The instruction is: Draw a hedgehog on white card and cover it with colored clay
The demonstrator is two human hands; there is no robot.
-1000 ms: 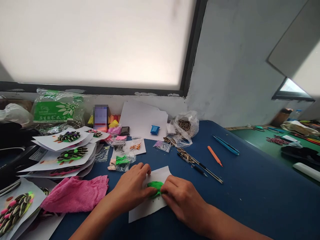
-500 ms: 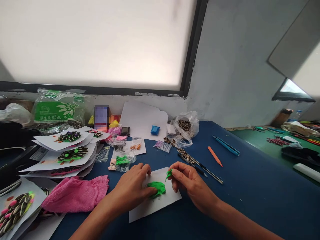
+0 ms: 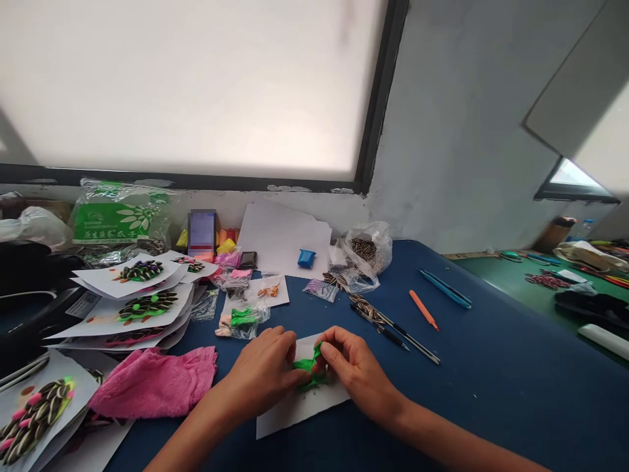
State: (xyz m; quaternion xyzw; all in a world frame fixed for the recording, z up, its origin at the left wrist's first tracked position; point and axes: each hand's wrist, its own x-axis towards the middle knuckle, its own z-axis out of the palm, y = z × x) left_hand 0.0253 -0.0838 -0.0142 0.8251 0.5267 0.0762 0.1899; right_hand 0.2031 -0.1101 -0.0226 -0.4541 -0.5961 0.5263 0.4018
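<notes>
A flattened patch of bright green modelling clay (image 3: 305, 364) lies on a sheet of white paper (image 3: 280, 419), with small drawn lines just below it. My left hand (image 3: 268, 364) rests over the paper's left side, thumb on the clay and apart from the curled fingers. Between the thumb and fingertips of my right hand (image 3: 348, 360) is a small torn piece of green clay (image 3: 317, 349), pinched right above the patch. Whether that piece touches the patch is hard to see, as the fingers partly cover it.
Stacked papers with sunflower-seed pictures (image 3: 142, 307) and a pink cloth (image 3: 157, 383) lie left. Behind the paper sit clay packets (image 3: 243, 316) and a blue packet (image 3: 306, 257). A bag of seeds (image 3: 364, 249), pens (image 3: 393, 335), an orange marker (image 3: 423, 309) and blue tweezers (image 3: 445, 288) lie right.
My right hand has moved left and slightly down, bringing the pinched clay piece from the paper's right side to over the green patch. My left hand stays nearly in place.
</notes>
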